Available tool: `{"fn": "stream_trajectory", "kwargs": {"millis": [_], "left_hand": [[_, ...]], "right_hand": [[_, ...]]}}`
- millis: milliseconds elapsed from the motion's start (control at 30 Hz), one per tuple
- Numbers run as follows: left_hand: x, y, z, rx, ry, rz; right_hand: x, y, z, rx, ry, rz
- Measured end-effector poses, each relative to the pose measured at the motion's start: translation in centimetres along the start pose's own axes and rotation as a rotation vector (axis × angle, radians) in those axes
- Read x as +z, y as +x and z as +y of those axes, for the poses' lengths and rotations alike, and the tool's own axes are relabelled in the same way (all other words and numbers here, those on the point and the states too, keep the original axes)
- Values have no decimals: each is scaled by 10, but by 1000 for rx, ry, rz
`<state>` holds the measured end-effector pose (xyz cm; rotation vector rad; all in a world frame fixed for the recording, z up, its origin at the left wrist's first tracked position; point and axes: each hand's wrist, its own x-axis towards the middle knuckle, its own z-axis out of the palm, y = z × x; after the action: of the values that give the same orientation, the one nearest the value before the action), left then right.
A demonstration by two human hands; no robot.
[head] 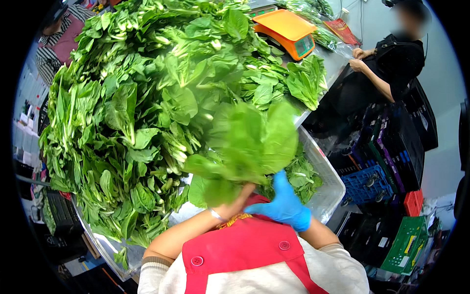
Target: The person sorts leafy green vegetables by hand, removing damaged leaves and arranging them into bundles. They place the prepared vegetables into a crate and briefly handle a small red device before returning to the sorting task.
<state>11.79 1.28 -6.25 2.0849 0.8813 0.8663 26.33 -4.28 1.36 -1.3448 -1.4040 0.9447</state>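
Observation:
My bare left hand (237, 204), a silver bangle on its wrist, grips a bunch of leafy greens (253, 143) in front of my chest. The bunch is blurred, and its leaves hide most of those fingers. Close beside it is my right hand (284, 205) in a blue glove, thumb and fingers spread, with nothing seen in it. Whether the glove touches the leaves, I cannot tell. A large heap of the same leafy greens (125, 106) covers the table to the left and ahead. At my right, a white plastic crate (326, 183) holds more greens.
An orange weighing scale (284, 25) stands at the far side, near bagged greens (325, 38). Beyond the table's right edge, a person in black (389, 70) handles clear plastic. Stacked black crates (396, 147), a blue crate (367, 183) and a green crate (405, 244) stand right. Another person (62, 40) is far left.

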Motion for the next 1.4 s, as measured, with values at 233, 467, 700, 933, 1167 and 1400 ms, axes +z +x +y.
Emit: {"fn": "stream_trajectory", "kwargs": {"millis": [233, 467, 700, 933, 1167, 1400], "left_hand": [[-12, 25, 35, -76, -19, -378], [-7, 25, 33, 4, 134, -376], [11, -1, -33, 22, 482, -529], [22, -1, -50, 52, 547, -544], [25, -4, -54, 47, 538, -542], [24, -2, -53, 23, 505, -542]], "right_hand": [[20, 12, 36, 263, 590, 295], [-60, 54, 71, 250, 426, 617], [-186, 146, 84, -88, -13, 940], [-218, 208, 175, 339, -1390, 184], [-233, 240, 198, 356, -1445, 354], [-221, 236, 155, 462, -1312, 250]]}}
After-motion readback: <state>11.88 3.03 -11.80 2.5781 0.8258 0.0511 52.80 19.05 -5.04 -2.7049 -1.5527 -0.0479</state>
